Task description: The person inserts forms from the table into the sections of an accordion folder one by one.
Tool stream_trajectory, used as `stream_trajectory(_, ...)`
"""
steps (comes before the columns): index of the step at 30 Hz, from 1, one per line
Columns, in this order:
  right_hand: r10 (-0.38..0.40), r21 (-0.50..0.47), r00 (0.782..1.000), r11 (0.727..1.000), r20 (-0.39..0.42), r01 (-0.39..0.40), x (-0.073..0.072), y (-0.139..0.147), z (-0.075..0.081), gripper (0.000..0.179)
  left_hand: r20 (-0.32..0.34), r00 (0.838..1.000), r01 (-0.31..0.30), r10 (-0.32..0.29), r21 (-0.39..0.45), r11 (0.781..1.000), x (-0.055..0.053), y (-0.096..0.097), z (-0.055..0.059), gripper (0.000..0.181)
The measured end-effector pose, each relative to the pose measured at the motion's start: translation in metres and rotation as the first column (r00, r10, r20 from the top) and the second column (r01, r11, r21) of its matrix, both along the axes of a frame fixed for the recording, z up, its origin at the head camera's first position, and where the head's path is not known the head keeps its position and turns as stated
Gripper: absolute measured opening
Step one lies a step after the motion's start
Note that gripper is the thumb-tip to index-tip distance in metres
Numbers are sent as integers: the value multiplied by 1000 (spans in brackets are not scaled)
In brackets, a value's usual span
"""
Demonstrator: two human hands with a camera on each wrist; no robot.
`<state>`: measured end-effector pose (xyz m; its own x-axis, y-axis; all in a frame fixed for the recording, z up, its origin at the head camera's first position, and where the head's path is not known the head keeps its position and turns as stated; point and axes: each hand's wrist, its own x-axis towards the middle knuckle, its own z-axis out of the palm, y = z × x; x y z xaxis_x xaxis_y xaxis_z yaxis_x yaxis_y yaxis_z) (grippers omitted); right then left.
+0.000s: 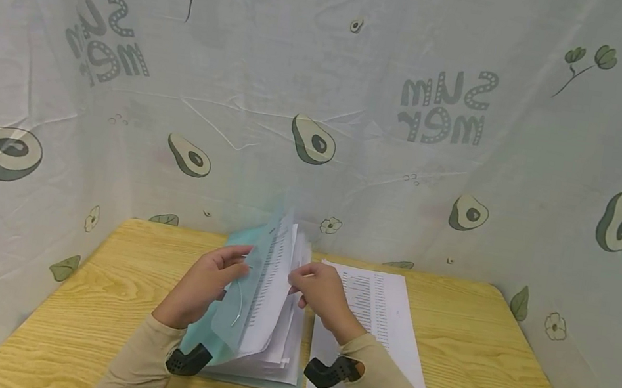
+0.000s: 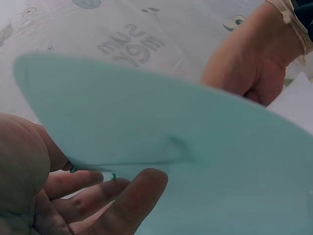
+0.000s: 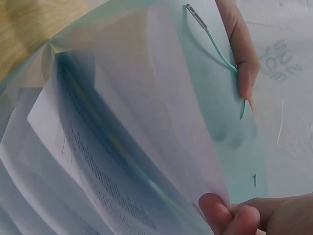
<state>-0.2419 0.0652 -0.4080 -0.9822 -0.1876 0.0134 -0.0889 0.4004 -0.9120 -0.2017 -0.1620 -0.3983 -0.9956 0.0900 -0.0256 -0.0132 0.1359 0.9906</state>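
Note:
A translucent teal folder (image 1: 202,331) lies on the table with its cover (image 2: 195,127) raised. A thin green cord (image 3: 215,49) with a metal end is fixed to that cover. My left hand (image 1: 206,285) is at the cover's outer side, thumb and fingers spread, fingertips touching it. Inside the folder are several printed papers (image 3: 29,147) and a clear plastic sleeve (image 3: 161,88). With thumb and fingers my right hand (image 1: 324,292) pinches the sleeve's edge, which stands tilted up with a printed sheet (image 1: 270,281) behind it. The left fingertips are partly hidden by the cover in the right wrist view.
To the right of the folder, a stack of printed sheets (image 1: 392,318) lies flat, partly under my right forearm. The wooden table (image 1: 474,349) ends at a hanging sheet (image 1: 280,70) with avocado prints at its back and sides.

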Motion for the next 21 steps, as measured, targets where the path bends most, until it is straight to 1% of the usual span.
stream_trajectory(6, 7, 60, 1000, 998, -15, -6, 2, -7, 0, 16, 1, 1000, 5, -5, -3, 1000, 0, 1, 1, 47)
stream_trajectory(12, 13, 72, 999, 997, -35, -11, 1, -8, -1, 16, -2, 1000, 8, -8, 4, 1000, 1, 0, 1, 47)
stream_trajectory(17, 42, 33, 998, 999, -43, -41, -1, 3, -4, 17, -6, 1000, -4, 4, 0, 1000, 2, -2, 0, 46)
stream_trajectory(21, 79, 22, 995, 997, -53, -78, -4, 21, -6, 16, -5, 1000, -7, 7, -6, 1000, 1, -3, 1, 47)
